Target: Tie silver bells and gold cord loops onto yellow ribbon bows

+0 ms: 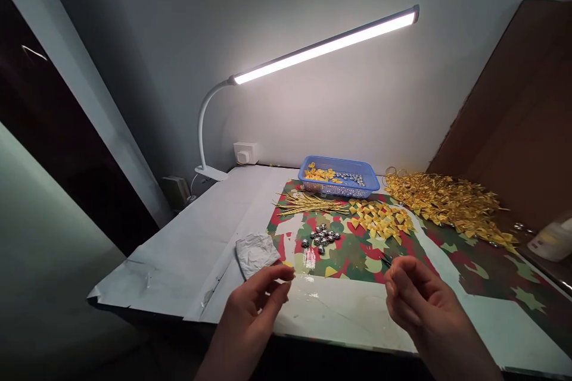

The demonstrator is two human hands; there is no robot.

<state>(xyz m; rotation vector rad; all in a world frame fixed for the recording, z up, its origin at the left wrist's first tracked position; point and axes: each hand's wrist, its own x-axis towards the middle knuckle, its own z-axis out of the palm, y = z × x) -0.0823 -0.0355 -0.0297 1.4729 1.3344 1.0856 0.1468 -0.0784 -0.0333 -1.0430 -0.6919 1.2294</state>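
Over the table's front edge, my left hand (257, 309) is closed in a pinch, thumb and forefinger close together; anything between the tips is too small to make out. My right hand (424, 303) is closed around a thin dark tool (385, 259) whose pointed tips stick out past the fingers, like tweezers; the rest of it is hidden. Beyond the hands, several silver bells (322, 237) lie in a loose cluster on a camouflage-patterned sheet (357, 265). Behind them are gold twist ties (313, 204) and a spread of yellow ribbon bows (382, 219).
A blue basket (369, 181) at the back holds more bows and bells. Gold bows with ties form a heap (447, 202) by a brown cardboard panel (513, 107). A crumpled white cloth (257, 253) lies left, a white bottle (552, 241) right. A lit lamp (326, 44) hangs overhead.
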